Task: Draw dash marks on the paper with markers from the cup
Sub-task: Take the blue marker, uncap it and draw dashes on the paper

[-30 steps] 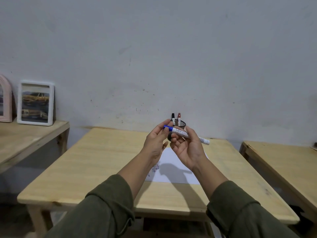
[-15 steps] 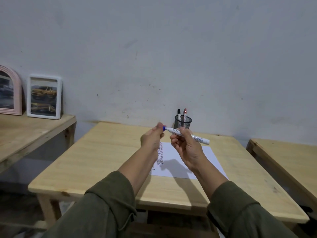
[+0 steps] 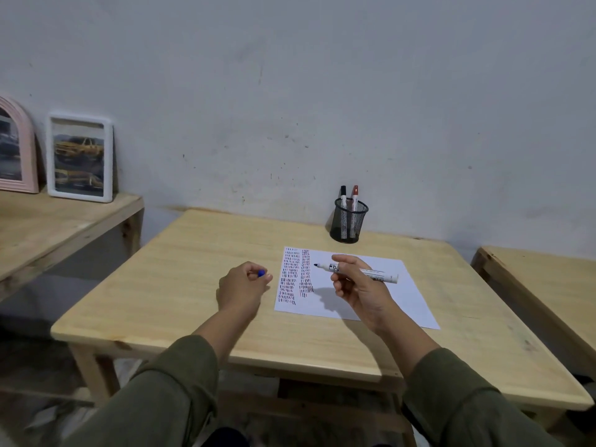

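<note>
A white paper [image 3: 387,295] lies on the wooden table [image 3: 200,279], with two columns of small dash marks down its left side. My right hand [image 3: 358,285] holds an uncapped white marker [image 3: 377,275] level above the paper, its dark tip pointing left. My left hand [image 3: 242,285] hovers just left of the paper and pinches the blue cap [image 3: 261,272] between its fingers. A black mesh cup [image 3: 349,223] stands at the back of the table, behind the paper. A black-capped marker [image 3: 343,195] and a red-capped marker [image 3: 354,194] stand in the cup.
A second wooden table [image 3: 541,285] stands to the right across a narrow gap. On the left a wooden shelf [image 3: 48,227] carries a white picture frame [image 3: 80,158] and a pink arched frame [image 3: 14,146]. A grey wall rises right behind the table.
The blue cap has come off the marker and stays in my left hand. Both hands have dropped and moved apart, the left going left of the paper.
</note>
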Demonstrator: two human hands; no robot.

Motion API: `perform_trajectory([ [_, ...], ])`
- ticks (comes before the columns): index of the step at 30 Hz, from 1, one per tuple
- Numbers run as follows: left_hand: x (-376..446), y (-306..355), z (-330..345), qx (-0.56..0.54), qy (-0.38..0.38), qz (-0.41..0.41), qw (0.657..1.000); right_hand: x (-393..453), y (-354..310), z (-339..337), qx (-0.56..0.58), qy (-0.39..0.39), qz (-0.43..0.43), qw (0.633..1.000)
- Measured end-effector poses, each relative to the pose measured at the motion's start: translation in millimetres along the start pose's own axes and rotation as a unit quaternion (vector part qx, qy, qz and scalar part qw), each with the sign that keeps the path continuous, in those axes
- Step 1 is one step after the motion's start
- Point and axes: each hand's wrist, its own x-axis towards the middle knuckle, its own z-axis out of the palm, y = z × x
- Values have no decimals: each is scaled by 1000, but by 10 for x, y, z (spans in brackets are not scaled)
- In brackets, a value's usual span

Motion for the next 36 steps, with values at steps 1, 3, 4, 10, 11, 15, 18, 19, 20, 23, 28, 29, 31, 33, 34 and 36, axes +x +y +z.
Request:
perform_trajectory([
  [1, 19, -40, 22, 36, -3, 10, 999, 1, 19, -9, -2, 2, 2, 1000],
  [3, 30, -88, 56, 128, 3, 46, 991, 19, 48, -26, -3, 8, 5, 1000],
  [4, 36, -111, 75, 161, 7, 58, 985, 31, 61, -35, -5, 10, 7, 1000],
  [10, 24, -160, 86, 198, 5, 84, 976, 73, 170, -84, -17, 40, 0, 999],
  [11, 18, -164, 81, 196, 1, 89, 976, 82, 188, -86, -29, 49, -2, 998],
  [15, 0, -183, 72, 222, -24, 99, 970, 150, 241, -66, -91, 97, -8, 991],
  [18, -3, -184, 75, 236, -33, 106, 965, 170, 285, -40, -149, 101, -8, 984],
  [19, -3, -186, 77, 241, -33, 110, 964, 167, 309, -37, -175, 94, -6, 980],
  [20, -3, -191, 79, 244, -32, 113, 963, 162, 338, -41, -203, 88, -3, 975],
  [23, 8, -202, 83, 238, -27, 115, 964, 150, 382, -56, -254, 82, -2, 964],
  [28, 20, -211, 95, 238, -24, 116, 964, 115, 376, -45, -290, 67, -21, 954],
  [29, 21, -211, 93, 236, -23, 117, 964, 110, 375, -42, -294, 65, -23, 953],
  [31, 24, -213, 90, 234, -22, 117, 965, 102, 374, -41, -297, 64, -25, 953],
  [33, 21, -219, 90, 234, -23, 118, 965, 98, 373, -41, -298, 62, -27, 952],
  [34, 20, -222, 92, 234, -24, 118, 965, 97, 373, -41, -299, 62, -28, 952],
  [36, 18, -220, 94, 234, -25, 117, 965, 97, 375, -42, -305, 61, -32, 950],
])
